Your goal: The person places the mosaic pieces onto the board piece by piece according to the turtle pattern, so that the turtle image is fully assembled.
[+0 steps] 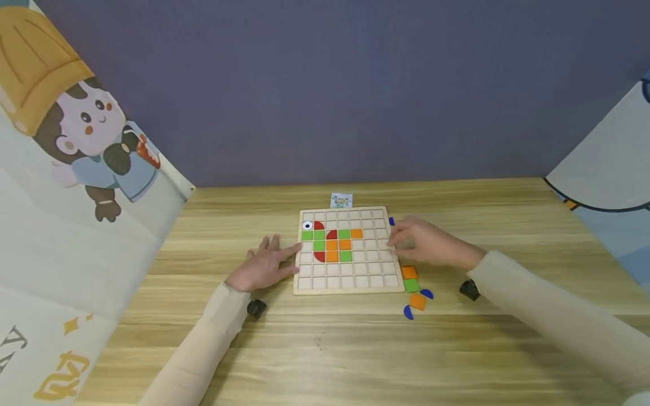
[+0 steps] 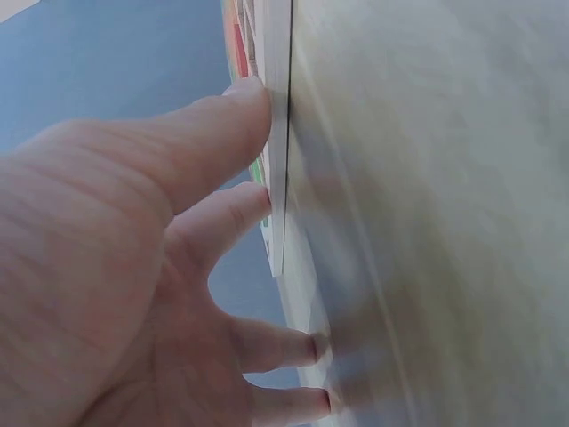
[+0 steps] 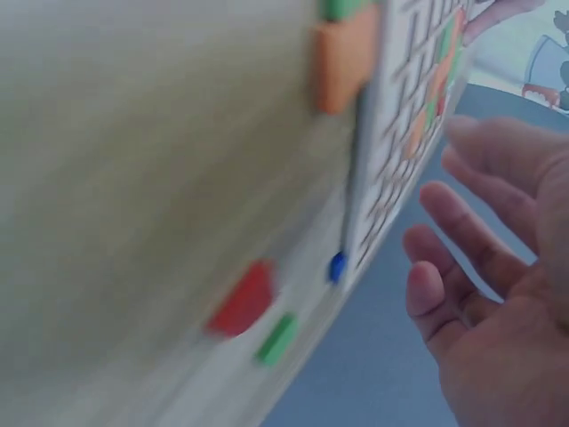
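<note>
A square wooden grid board [image 1: 347,277] lies flat on the table, with green, orange and red tiles and a white eye tile [image 1: 307,225] set in its cells. My left hand [image 1: 264,265] is spread at the board's left side; in the left wrist view its thumb [image 2: 222,120] and one finger touch the board's edge. Over the right edge hovers my right hand [image 1: 418,241], fingers loosely bent. Nothing shows between those fingers [image 3: 471,222] in the right wrist view. A red quarter-round tile [image 3: 244,301] and a green tile [image 3: 277,338] lie beyond the board there, hidden by my hand in the head view.
Loose orange [image 1: 418,301], green [image 1: 412,285] and blue half-round pieces [image 1: 408,312] lie by the board's lower right corner. Another blue piece [image 1: 391,221] sits at its right edge. A small picture card [image 1: 341,201] lies behind the board. A dark wall [image 1: 355,101] stands behind the table.
</note>
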`<action>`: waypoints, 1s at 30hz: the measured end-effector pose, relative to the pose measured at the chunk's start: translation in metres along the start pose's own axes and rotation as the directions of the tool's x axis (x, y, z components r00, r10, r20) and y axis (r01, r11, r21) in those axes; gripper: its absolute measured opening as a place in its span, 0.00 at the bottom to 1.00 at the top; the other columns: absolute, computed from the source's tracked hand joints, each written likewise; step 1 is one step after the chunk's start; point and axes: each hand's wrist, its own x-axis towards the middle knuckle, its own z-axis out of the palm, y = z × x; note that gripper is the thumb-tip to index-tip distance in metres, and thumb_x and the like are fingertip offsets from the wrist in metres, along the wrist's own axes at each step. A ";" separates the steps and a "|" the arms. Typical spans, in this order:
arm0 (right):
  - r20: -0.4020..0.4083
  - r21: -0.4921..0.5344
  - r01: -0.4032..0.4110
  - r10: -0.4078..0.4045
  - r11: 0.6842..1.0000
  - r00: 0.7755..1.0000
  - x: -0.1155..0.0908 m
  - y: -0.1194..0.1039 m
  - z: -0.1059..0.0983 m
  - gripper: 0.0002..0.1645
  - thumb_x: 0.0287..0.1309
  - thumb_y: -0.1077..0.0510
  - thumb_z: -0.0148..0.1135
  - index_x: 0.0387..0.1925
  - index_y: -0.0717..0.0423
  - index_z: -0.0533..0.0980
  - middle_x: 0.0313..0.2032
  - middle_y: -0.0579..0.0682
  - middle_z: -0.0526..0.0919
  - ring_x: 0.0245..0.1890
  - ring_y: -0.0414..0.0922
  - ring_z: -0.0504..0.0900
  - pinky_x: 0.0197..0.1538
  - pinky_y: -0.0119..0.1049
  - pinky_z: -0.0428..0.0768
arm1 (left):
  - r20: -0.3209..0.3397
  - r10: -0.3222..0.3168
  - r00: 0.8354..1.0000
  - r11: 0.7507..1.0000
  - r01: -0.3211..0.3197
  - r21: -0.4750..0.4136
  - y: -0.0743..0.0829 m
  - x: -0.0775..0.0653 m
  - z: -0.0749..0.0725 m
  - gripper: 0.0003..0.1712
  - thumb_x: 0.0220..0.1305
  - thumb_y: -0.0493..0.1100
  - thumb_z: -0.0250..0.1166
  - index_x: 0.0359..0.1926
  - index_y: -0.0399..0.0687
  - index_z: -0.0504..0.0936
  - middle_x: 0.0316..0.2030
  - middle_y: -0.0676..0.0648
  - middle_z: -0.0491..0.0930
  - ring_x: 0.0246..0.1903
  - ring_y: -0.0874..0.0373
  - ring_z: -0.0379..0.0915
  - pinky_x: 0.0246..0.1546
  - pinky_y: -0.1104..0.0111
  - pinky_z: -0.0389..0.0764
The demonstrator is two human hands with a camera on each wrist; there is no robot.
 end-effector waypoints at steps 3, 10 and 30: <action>0.015 -0.008 0.009 -0.009 1.000 1.000 -0.023 0.004 0.003 0.14 0.52 0.57 0.70 0.43 0.50 0.84 0.45 0.40 0.78 0.47 0.43 0.74 0.54 0.46 0.72 | 0.005 -0.006 1.000 1.000 0.006 -0.009 0.000 -0.001 -0.001 0.35 0.67 0.62 0.53 0.72 0.64 0.57 0.69 0.28 0.41 0.67 0.29 0.34 0.55 0.30 0.47; -0.026 0.009 0.079 -0.079 0.997 0.997 -0.061 -0.003 0.015 0.14 0.48 0.60 0.73 0.40 0.45 0.84 0.45 0.40 0.79 0.48 0.42 0.75 0.58 0.51 0.69 | 0.010 -0.003 1.000 1.000 0.004 -0.018 0.000 -0.001 -0.001 0.35 0.67 0.62 0.53 0.72 0.64 0.57 0.69 0.28 0.40 0.67 0.29 0.33 0.55 0.30 0.46; -0.118 -0.031 -0.045 0.042 0.998 0.992 -0.058 0.014 0.019 0.13 0.48 0.61 0.72 0.40 0.50 0.85 0.43 0.42 0.77 0.44 0.41 0.75 0.45 0.40 0.78 | 0.006 0.003 1.000 1.000 -0.003 -0.012 -0.001 0.001 -0.001 0.35 0.67 0.62 0.53 0.72 0.64 0.57 0.69 0.27 0.40 0.66 0.28 0.34 0.54 0.29 0.47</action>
